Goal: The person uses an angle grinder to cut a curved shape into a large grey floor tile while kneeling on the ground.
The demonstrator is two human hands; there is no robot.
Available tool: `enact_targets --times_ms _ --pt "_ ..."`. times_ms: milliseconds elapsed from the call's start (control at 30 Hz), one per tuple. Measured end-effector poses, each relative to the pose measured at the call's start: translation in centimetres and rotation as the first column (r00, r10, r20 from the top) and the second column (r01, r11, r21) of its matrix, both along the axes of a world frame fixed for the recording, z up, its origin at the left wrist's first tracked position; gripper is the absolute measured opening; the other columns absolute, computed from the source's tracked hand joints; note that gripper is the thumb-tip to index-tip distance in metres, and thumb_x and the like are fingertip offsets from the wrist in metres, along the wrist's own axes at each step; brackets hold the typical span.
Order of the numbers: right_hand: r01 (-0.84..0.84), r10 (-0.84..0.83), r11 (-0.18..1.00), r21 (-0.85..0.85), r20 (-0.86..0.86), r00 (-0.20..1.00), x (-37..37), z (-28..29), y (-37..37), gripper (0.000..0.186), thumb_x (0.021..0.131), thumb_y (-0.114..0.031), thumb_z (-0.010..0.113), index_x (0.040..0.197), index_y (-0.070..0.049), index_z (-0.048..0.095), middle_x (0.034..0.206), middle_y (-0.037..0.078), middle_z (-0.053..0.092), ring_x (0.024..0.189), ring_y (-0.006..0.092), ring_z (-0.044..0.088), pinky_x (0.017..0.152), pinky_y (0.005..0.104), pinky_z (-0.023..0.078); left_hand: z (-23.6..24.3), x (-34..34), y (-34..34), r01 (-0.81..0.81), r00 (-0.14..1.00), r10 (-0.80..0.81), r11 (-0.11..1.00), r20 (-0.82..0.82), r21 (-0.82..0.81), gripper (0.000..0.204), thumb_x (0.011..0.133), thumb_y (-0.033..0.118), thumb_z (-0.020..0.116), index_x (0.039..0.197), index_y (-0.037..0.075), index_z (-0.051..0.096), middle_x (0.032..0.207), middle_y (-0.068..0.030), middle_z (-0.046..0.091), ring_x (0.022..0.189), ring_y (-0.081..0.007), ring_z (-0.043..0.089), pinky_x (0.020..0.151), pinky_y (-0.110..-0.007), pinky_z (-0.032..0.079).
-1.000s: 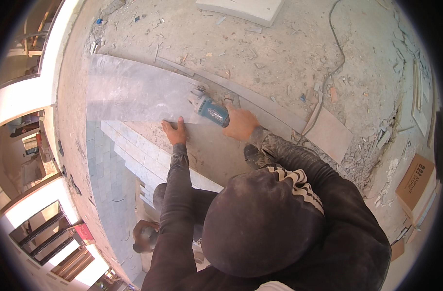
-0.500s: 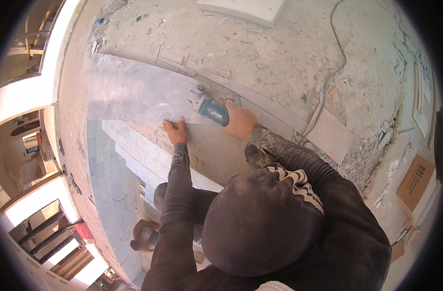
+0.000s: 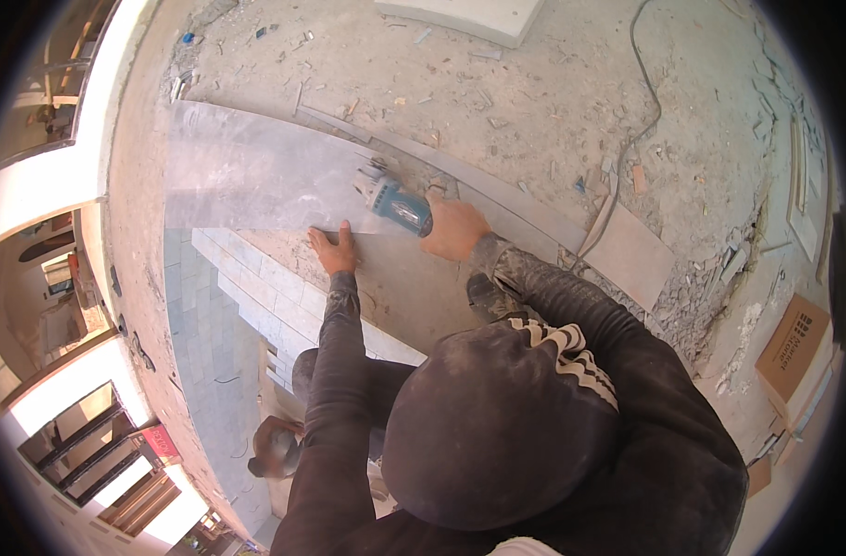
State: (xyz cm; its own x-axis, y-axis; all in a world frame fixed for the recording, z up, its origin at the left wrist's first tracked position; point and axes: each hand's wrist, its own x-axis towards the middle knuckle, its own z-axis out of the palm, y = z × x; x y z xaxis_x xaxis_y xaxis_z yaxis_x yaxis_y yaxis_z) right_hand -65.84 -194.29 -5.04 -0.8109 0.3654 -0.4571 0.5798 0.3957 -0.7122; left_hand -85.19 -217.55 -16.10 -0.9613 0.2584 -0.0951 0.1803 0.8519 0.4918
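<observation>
At the left, a bright wall (image 3: 50, 199) is being bordered by rough ground, and bluish rectangular tiles (image 3: 205, 315) are being met by a smooth, dusty grey slab (image 3: 256, 167). The slab's near edge is being touched by the left hand (image 3: 334, 252), thumb and fingers spread, while at its right end a teal angle grinder (image 3: 400, 207) is being gripped by the right hand (image 3: 458, 229), fingers wrapped round its body, tips hidden. Farther right, gritty, debris-strewn floor (image 3: 525, 120) is being crossed by a thin cable (image 3: 657, 111).

we count one left hand (image 3: 333, 250), one right hand (image 3: 456, 229), one blue angle grinder (image 3: 404, 209), one large grey slab (image 3: 256, 171), one cable (image 3: 657, 109), one printed cardboard box (image 3: 792, 348), one thick pale block (image 3: 474, 13).
</observation>
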Motion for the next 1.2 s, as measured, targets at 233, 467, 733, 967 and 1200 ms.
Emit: enact_targets --times_ms 233,467,733,967,1200 --pt "-0.01 0.01 1.0 -0.02 -0.004 1.0 -0.3 -0.2 0.2 0.047 0.067 -0.022 0.067 0.105 -0.001 0.05 0.099 0.022 0.065 0.095 0.0397 0.063 0.081 0.0483 0.051 -0.1 -0.1 -0.1 -0.005 1.0 0.005 1.0 0.008 -0.011 0.1 0.082 0.058 0.06 0.145 -0.008 0.018 0.151 -0.0296 0.018 0.14 -0.0466 0.012 0.115 -0.047 0.017" --pt "-0.009 0.009 1.0 -0.01 -0.024 1.0 -0.5 -0.4 0.1 0.048 0.067 -0.023 0.068 0.106 0.0 0.05 0.099 0.023 0.064 0.094 0.0396 0.063 0.081 0.0478 0.051 -0.3 -0.2 -0.2 0.011 1.0 -0.011 1.0 -0.005 -0.001 0.1 0.082 0.058 0.06 0.145 -0.008 0.018 0.151 -0.0302 0.017 0.141 -0.0458 0.011 0.115 -0.046 0.016" --pt "-0.006 0.005 1.0 -0.022 -0.045 0.999 -0.9 -0.9 0.1 0.048 0.066 -0.022 0.067 0.105 0.0 0.05 0.1 0.024 0.063 0.096 0.0404 0.062 0.082 0.0479 0.05 -0.1 -0.1 -0.1 -0.002 1.0 0.003 1.0 0.017 -0.017 0.101 0.082 0.059 0.06 0.145 -0.008 0.018 0.151 -0.0293 0.018 0.141 -0.0458 0.011 0.115 -0.046 0.016" --pt "0.002 -0.003 1.0 -0.011 -0.083 0.997 -1.4 -1.8 -0.2 0.051 0.064 -0.022 0.066 0.107 0.001 0.051 0.099 0.025 0.063 0.095 0.0402 0.062 0.081 0.0477 0.05 -0.3 -0.2 -0.3 0.02 1.0 -0.02 1.0 -0.009 0.004 0.1 0.082 0.058 0.06 0.144 -0.008 0.018 0.151 -0.0294 0.018 0.141 -0.045 0.012 0.115 -0.045 0.016" --pt "-0.002 0.003 1.0 0.013 -0.102 0.995 -1.7 -1.8 0.0 0.053 0.064 -0.023 0.069 0.109 0.0 0.052 0.096 0.025 0.063 0.095 0.0401 0.063 0.082 0.0471 0.051 -0.5 -0.4 -0.4 0.034 0.999 -0.032 0.999 -0.034 0.042 0.101 0.082 0.056 0.062 0.14 -0.015 0.021 0.149 -0.033 0.02 0.142 -0.0415 0.012 0.116 -0.04 0.01"
